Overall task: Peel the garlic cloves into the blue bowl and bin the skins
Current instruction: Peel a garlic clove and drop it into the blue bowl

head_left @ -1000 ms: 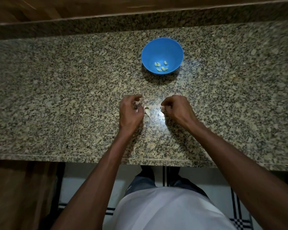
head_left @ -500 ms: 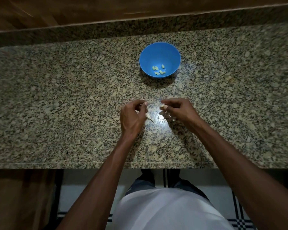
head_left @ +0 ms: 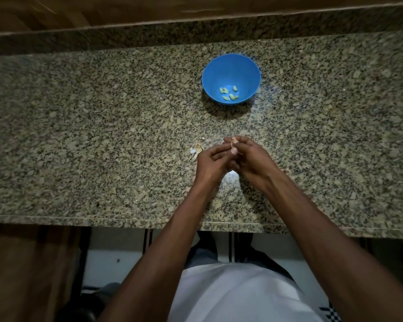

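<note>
A blue bowl [head_left: 231,66] stands on the granite counter [head_left: 102,135] beyond my hands, with several pale peeled cloves [head_left: 229,92] in its bottom. My right hand [head_left: 254,159] pinches a garlic clove [head_left: 233,145] between its fingertips. My left hand [head_left: 211,163] meets it from the left, its fingers touching the same clove. A loose scrap of garlic skin [head_left: 196,151] lies on the counter just left of my left hand.
The counter's front edge [head_left: 126,220] runs just below my forearms. A raised granite ledge [head_left: 196,31] and a wooden surface lie behind the bowl. Tiny skin flecks [head_left: 203,138] sit near the hands. No bin is in view.
My hands have come together over one clove; earlier they were a little apart. A scrap of skin now lies uncovered left of my left hand.
</note>
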